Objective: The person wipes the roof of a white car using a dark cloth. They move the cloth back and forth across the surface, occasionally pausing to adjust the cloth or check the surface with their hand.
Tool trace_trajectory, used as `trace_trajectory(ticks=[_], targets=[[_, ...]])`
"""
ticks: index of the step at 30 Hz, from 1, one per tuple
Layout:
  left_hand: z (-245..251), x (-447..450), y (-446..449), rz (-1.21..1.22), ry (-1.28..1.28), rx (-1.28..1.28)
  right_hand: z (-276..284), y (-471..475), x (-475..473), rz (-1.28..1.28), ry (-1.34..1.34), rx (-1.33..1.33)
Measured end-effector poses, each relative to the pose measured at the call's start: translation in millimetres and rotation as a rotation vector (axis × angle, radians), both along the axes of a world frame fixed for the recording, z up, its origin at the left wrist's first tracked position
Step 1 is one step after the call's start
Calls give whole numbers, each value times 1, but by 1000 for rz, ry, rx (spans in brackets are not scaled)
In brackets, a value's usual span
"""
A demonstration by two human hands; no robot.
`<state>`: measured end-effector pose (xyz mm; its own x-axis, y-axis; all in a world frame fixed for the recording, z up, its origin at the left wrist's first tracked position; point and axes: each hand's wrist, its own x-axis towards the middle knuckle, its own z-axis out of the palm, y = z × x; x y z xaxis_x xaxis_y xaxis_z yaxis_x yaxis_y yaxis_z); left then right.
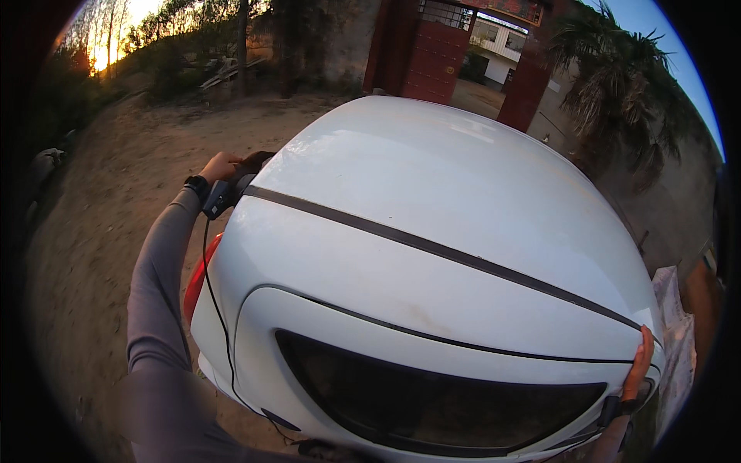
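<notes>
The white body of a small vehicle (428, 173) fills the middle of the view, with a dark strip (405, 234) across its roof and a dark window (440, 405) in the near side. My left hand (220, 166) is at the roof's left end beside a dark object (255, 162); its fingertips are partly hidden, so its grip cannot be made out. Flat against the right end of the roof, near the end of the strip, rests my right hand (639, 359). Each wrist has a dark band and a small black device with a cable.
A red lamp (201, 280) is on the vehicle's left end. Beyond the roof stand a red metal gate (431, 61) and a palm (613, 87). Bare dirt ground (87, 254) lies at left. Pale sheeting (674, 347) is close by the right end.
</notes>
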<state>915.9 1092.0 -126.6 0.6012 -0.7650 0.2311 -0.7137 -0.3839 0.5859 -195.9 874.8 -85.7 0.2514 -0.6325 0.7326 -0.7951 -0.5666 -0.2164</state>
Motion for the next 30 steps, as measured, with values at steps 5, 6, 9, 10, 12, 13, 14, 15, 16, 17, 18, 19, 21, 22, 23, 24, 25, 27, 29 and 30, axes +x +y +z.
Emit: trace_trajectory(ticks=[5,6,9,10,12,13,14,15,16,17,18,19,21,22,23,24,25,27,29,30], targets=[[-60,19,109,178,126,-151,3,2,17,2,0,-4],[-71,25,136,190,92,-154,5,4,22,14,0,-9],[-114,33,215,268,278,-296,6,8,37,41,-21,-23],[-128,38,246,281,250,-271,6,13,45,28,0,-41],[-162,33,298,349,171,-253,6,21,58,9,14,-59],[-179,28,326,382,261,-371,7,29,70,2,11,-63],[-190,21,350,394,255,-324,8,35,79,-3,17,-77],[-209,3,366,402,431,-520,9,40,88,-11,23,-92],[-224,-19,380,464,511,-704,11,45,96,-17,25,-103],[-229,-37,384,538,614,-827,15,52,107,-29,26,-116],[-232,-55,371,588,617,-822,16,57,115,-28,33,-137],[-234,-78,357,568,638,-803,19,62,126,-30,43,-161],[-225,-130,307,370,730,-697,23,69,142,-5,37,-221],[-216,-157,275,252,780,-631,24,71,150,-1,50,-266],[-210,-189,242,133,838,-552,24,74,157,-6,32,-268],[-200,-221,212,40,884,-482,25,78,162,-4,18,-240],[-189,-250,183,-41,920,-413,26,79,167,13,1,-243],[-172,-308,135,-197,969,-269,25,80,175,-25,-24,-296],[-160,-352,99,-326,993,-127,25,81,180,-50,-41,-262],[-157,-372,86,-384,997,-65,24,82,182,-47,-66,-260]])
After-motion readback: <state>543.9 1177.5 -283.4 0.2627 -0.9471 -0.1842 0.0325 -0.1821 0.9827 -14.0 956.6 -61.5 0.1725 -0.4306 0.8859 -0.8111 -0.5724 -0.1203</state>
